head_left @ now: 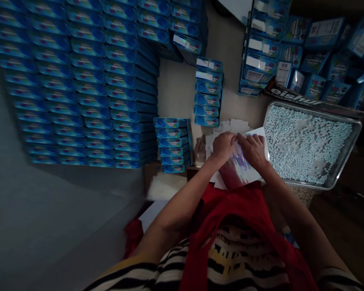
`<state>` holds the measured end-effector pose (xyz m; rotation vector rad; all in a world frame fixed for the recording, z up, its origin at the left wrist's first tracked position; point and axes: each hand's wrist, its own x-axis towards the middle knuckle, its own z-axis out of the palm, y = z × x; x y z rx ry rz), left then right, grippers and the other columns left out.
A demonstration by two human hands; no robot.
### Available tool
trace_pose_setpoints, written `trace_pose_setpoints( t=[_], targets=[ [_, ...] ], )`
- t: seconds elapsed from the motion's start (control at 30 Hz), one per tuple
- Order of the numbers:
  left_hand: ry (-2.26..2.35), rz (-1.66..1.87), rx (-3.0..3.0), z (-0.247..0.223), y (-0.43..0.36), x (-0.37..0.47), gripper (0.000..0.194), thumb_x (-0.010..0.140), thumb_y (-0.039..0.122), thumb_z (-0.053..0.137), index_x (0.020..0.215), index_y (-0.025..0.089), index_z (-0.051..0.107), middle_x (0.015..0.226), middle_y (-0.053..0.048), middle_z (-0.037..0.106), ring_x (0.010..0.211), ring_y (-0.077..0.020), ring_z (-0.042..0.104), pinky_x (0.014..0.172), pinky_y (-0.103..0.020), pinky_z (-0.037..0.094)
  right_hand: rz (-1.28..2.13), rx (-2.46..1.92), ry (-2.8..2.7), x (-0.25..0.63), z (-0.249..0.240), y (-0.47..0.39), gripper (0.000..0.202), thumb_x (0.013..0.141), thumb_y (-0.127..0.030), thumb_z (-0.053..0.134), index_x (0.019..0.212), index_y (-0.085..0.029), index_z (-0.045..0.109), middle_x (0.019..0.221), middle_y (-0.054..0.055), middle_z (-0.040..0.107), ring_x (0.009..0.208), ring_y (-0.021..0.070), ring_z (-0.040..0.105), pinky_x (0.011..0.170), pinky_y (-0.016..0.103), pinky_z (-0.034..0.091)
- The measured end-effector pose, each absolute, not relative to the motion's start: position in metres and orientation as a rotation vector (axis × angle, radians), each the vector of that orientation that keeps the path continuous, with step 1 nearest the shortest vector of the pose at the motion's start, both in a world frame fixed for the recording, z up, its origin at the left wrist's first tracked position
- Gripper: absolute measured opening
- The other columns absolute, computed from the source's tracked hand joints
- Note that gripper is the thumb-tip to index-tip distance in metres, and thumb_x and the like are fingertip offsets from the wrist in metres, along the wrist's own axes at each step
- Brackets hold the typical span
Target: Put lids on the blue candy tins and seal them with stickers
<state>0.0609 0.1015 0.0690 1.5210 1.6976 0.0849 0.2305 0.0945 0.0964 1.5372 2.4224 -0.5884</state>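
A shiny, reflective sheet [241, 171] with pinkish and violet glints lies in front of my body, over a loose pile of white papers [220, 184]. My left hand [223, 146] is closed in a pinch at the sheet's upper part. Close beside it, my right hand [254, 150] grips the same sheet, fingers bent and thumb side toward the left hand. The fingertips nearly meet, and whatever small piece is between them is too small to make out. Left of the papers stands a short stack of blue candy boxes [171, 145].
A clear tray [327, 186] of small pale blue and white candies sits at the right. Tall rows of blue boxes [87, 85] fill the left, with another stack [208, 99] at the centre back. More boxes [315, 60] lie heaped at the back right behind a dark lettered carton [297, 97].
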Motion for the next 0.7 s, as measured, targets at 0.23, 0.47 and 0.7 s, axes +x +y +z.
trace_pose_setpoints(
  t=[0.23,0.47,0.7],
  targets=[
    [1.737,0.012,1.382,0.073,0.104,0.056,0.027,0.105,0.032,0.055,0.100,0.023,0.080,0.111,-0.010,0.082,0.103,-0.0276,0.073,0.082,-0.035,0.048,-0.599,1.641,2.449,0.226,0.097,0.084,0.035,0.108,-0.036,0.049,0.127,-0.022,0.075,0.104,0.013,0.073,0.104,0.0299,0.055,0.092,0.043,0.032],
    [1.677,0.173,1.613,0.071,0.103,0.061,0.032,0.105,0.019,0.049,0.116,0.016,0.078,0.119,-0.015,0.077,0.118,-0.0303,0.068,0.105,-0.042,0.049,-0.924,2.035,2.165,0.231,0.141,0.083,0.008,0.090,-0.024,0.063,0.092,-0.022,0.071,0.076,0.002,0.069,0.078,0.0212,0.061,0.079,0.036,0.038],
    [1.340,0.813,0.682,0.095,0.085,0.062,0.054,0.109,0.056,0.038,0.113,0.017,0.075,0.112,-0.014,0.079,0.114,-0.0254,0.075,0.104,-0.042,0.058,-2.113,2.282,1.345,0.233,0.193,0.108,0.035,0.070,-0.052,0.083,0.081,-0.023,0.066,0.056,-0.008,0.049,0.053,0.0101,0.039,0.054,0.026,0.031]
  ],
)
